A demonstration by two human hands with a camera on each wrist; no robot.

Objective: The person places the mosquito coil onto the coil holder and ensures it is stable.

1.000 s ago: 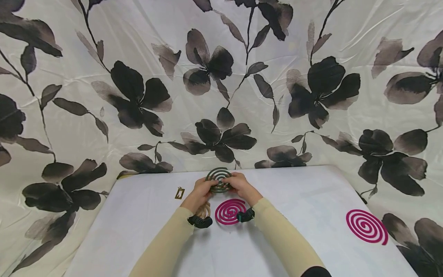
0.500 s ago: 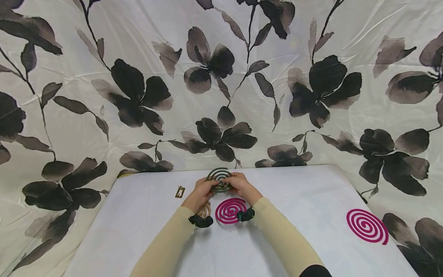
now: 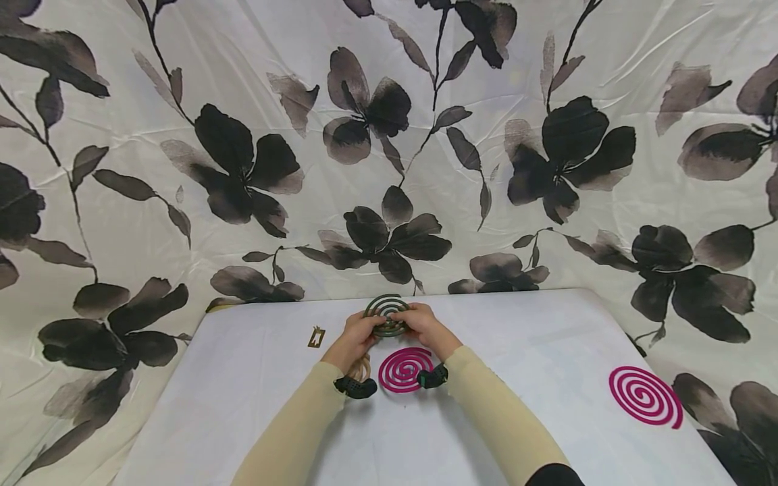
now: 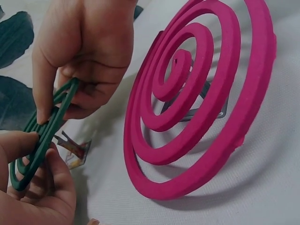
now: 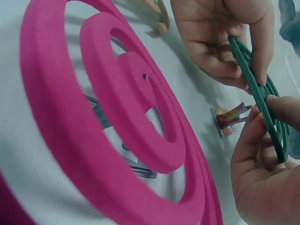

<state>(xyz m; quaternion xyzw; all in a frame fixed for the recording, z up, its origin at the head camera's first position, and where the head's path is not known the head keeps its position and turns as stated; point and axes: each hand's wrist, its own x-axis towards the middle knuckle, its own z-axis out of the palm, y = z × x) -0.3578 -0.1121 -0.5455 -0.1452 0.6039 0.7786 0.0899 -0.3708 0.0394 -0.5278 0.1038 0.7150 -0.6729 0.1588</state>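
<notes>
A green mosquito coil [image 3: 385, 297] is held tilted over the far part of the table, between both hands. My left hand [image 3: 355, 335] pinches its left side, thumb on top and fingers beneath. My right hand [image 3: 423, 320] pinches the opposite side the same way. Close under the coil stands a small metal coil stand [image 5: 228, 117], its upright prong reaching toward the coil's underside. Nearer the body, a pink mosquito coil [image 4: 228, 70] sits raised above the table, a metal stand [image 5: 143, 171] showing beneath its rings.
A tan coil [image 3: 365, 368] lies partly hidden by the left wrist. A flat brass-coloured stand [image 3: 316, 337] lies to the left of the hands. Another pink coil [image 3: 644, 396] lies at the right edge of the white table [image 3: 516, 351]. A flowered cloth [image 3: 474, 202] hangs behind.
The left wrist and the green coil have shifted very slightly to the right. Both hands keep their hold, and the other things stay put.
</notes>
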